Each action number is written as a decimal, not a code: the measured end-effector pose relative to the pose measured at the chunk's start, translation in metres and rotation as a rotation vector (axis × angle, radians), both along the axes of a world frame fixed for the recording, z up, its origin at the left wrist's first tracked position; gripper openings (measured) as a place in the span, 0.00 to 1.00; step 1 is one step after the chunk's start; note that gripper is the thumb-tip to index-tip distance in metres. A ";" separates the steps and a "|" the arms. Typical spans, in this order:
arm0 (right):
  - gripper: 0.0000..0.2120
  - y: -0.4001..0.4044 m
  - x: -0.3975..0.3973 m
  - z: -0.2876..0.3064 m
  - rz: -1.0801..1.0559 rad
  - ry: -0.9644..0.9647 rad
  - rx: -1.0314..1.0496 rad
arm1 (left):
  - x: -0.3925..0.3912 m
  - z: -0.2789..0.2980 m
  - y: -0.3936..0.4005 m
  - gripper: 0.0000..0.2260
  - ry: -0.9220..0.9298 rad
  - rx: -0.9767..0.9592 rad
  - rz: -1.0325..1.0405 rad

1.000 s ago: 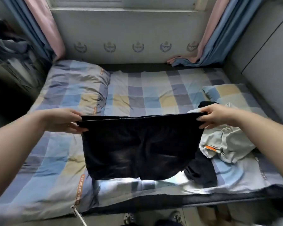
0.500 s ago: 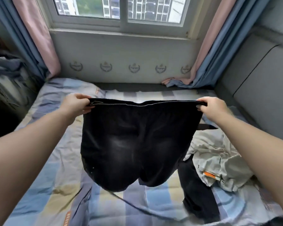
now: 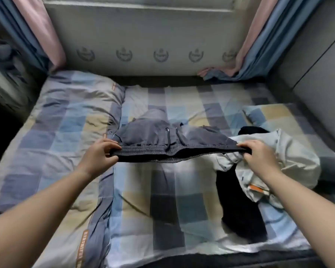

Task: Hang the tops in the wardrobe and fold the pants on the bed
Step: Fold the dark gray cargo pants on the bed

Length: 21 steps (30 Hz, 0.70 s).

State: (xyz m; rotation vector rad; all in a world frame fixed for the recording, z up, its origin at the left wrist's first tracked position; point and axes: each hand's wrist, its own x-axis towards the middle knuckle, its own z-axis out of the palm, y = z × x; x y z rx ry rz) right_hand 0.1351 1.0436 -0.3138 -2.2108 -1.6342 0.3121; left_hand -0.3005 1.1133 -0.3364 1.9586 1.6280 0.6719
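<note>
Left hand (image 3: 99, 154) and right hand (image 3: 259, 156) each pinch one end of the waistband of the dark shorts (image 3: 162, 138), stretched level over the middle of the bed (image 3: 182, 190). A pale garment (image 3: 290, 161) and a black garment (image 3: 238, 206) lie toward the bed's right edge.

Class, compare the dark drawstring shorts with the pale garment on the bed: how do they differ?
The dark drawstring shorts are navy-grey; the pale garment is off-white with an orange tag. The shorts are stretched flat by the waistband between the left hand and right hand; the pale garment lies crumpled, unheld. Both rest on the checked bedsheet.
</note>
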 end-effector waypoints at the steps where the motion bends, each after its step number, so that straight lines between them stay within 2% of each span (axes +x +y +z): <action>1: 0.17 -0.009 -0.002 -0.031 0.006 0.001 -0.063 | -0.001 -0.030 -0.012 0.13 0.070 -0.045 -0.036; 5: 0.17 -0.057 -0.019 -0.162 0.045 0.031 -0.310 | -0.005 -0.152 -0.059 0.13 0.256 -0.265 -0.084; 8: 0.17 -0.098 -0.031 -0.243 0.027 0.079 -0.464 | -0.005 -0.218 -0.093 0.14 0.419 -0.392 -0.188; 12: 0.18 -0.145 -0.033 -0.333 0.090 0.051 -0.684 | 0.010 -0.294 -0.133 0.15 0.630 -0.541 -0.385; 16: 0.18 -0.174 -0.023 -0.378 0.107 0.032 -0.782 | 0.013 -0.341 -0.154 0.16 0.652 -0.664 -0.350; 21: 0.19 -0.192 -0.013 -0.411 0.201 -0.028 -0.889 | 0.012 -0.373 -0.170 0.16 0.654 -0.758 -0.307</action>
